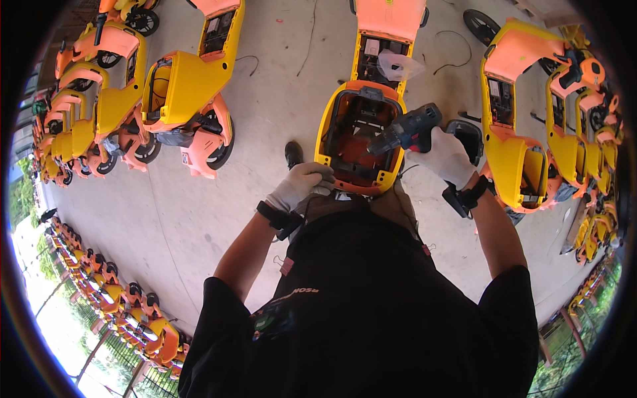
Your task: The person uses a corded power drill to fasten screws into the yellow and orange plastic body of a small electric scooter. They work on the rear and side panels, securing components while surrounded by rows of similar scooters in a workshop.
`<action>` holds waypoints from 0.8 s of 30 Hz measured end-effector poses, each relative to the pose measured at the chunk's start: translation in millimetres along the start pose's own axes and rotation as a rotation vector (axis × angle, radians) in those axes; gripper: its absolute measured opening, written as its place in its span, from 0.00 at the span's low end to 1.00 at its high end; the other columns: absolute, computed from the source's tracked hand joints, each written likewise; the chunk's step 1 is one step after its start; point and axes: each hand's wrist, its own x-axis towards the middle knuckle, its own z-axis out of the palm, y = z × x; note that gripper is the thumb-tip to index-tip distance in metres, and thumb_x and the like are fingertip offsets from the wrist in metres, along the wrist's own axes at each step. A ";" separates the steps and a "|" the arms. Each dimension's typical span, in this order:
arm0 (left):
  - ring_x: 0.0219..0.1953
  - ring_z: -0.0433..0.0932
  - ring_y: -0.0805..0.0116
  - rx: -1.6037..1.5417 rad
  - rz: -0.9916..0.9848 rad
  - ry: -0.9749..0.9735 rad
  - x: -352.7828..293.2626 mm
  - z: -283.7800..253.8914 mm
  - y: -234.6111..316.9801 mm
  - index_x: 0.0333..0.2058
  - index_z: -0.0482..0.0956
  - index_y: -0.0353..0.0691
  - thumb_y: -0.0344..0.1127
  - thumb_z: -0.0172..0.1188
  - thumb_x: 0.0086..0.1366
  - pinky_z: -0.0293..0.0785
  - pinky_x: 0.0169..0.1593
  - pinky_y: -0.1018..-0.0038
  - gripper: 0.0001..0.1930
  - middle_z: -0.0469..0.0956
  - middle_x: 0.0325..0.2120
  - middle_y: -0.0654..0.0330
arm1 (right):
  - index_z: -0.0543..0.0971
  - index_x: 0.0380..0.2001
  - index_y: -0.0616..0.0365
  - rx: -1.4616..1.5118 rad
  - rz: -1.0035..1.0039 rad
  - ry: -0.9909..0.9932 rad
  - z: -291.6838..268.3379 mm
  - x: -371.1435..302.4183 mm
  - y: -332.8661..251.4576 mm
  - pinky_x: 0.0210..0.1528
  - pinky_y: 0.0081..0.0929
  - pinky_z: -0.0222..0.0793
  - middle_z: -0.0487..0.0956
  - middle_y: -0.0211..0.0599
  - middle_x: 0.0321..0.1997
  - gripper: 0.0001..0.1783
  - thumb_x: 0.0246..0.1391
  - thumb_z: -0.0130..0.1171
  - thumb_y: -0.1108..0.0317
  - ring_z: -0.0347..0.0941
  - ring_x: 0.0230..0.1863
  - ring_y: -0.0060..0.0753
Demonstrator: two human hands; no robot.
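In front of my body stands a yellow and orange scooter (324, 138), its seat compartment uncovered and the inside showing. My right hand (446, 159), in a white glove, is closed round the grip of a dark cordless drill (415, 126). The drill points left and down over the compartment's right side, and I cannot tell whether its tip touches anything. My left hand (302, 186), also gloved, is at the compartment's near left corner with fingers curled together. Whatever those fingers hold, if anything, is hidden.
A crumpled clear plastic bag (399, 67) lies on the scooter's footboard. Another yellow scooter (509, 156) stands to the right, and one more (174, 93) to the left. Behind my right hand is a black, rounded part (472, 136). Thin cables (458, 52) lie on the concrete floor.
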 end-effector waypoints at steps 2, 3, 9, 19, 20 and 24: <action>0.41 0.82 0.62 -0.037 -0.007 0.030 -1.0 -13.4 -12.1 0.51 0.72 0.26 0.24 0.45 0.67 0.81 0.45 0.72 0.16 0.79 0.42 0.49 | 0.73 0.38 0.67 -0.147 0.022 -0.032 2.8 21.8 3.3 0.40 0.44 0.74 0.80 0.55 0.32 0.31 0.44 0.68 0.48 0.79 0.37 0.56; 0.41 0.81 0.63 -0.049 -0.015 0.044 0.2 -18.7 -17.9 0.51 0.72 0.26 0.24 0.45 0.67 0.81 0.45 0.73 0.16 0.79 0.41 0.49 | 0.73 0.38 0.66 -0.222 0.041 -0.056 10.7 34.7 11.6 0.38 0.45 0.75 0.80 0.53 0.31 0.31 0.43 0.69 0.48 0.79 0.36 0.55; 0.37 0.81 0.66 -0.092 -0.074 0.183 -17.9 -35.4 -31.4 0.49 0.74 0.27 0.28 0.48 0.68 0.79 0.42 0.74 0.14 0.79 0.40 0.51 | 0.75 0.38 0.63 -0.432 -0.059 -0.066 41.9 84.1 2.0 0.38 0.42 0.76 0.81 0.50 0.32 0.27 0.43 0.70 0.52 0.80 0.35 0.52; 0.37 0.81 0.65 -0.139 -0.193 0.299 -21.7 -63.2 -52.9 0.49 0.73 0.26 0.28 0.47 0.68 0.79 0.42 0.73 0.15 0.80 0.38 0.50 | 0.79 0.33 0.58 -0.589 -0.145 -0.039 131.2 148.7 11.1 0.32 0.38 0.77 0.82 0.44 0.29 0.08 0.53 0.57 0.66 0.82 0.31 0.43; 0.35 0.80 0.67 -0.144 -0.193 0.313 -18.7 -64.8 -53.0 0.48 0.74 0.27 0.28 0.47 0.68 0.78 0.40 0.75 0.14 0.80 0.37 0.52 | 0.79 0.33 0.58 -0.606 -0.149 -0.049 138.0 152.1 12.8 0.32 0.37 0.77 0.82 0.43 0.28 0.08 0.53 0.56 0.66 0.82 0.31 0.42; 0.30 0.79 0.73 -0.067 -0.182 0.351 1.2 -81.3 -61.0 0.44 0.77 0.31 0.30 0.48 0.68 0.77 0.34 0.79 0.12 0.79 0.32 0.58 | 0.79 0.39 0.60 -0.683 -0.079 -0.167 160.2 167.9 6.8 0.34 0.47 0.77 0.83 0.46 0.34 0.12 0.55 0.56 0.66 0.82 0.36 0.43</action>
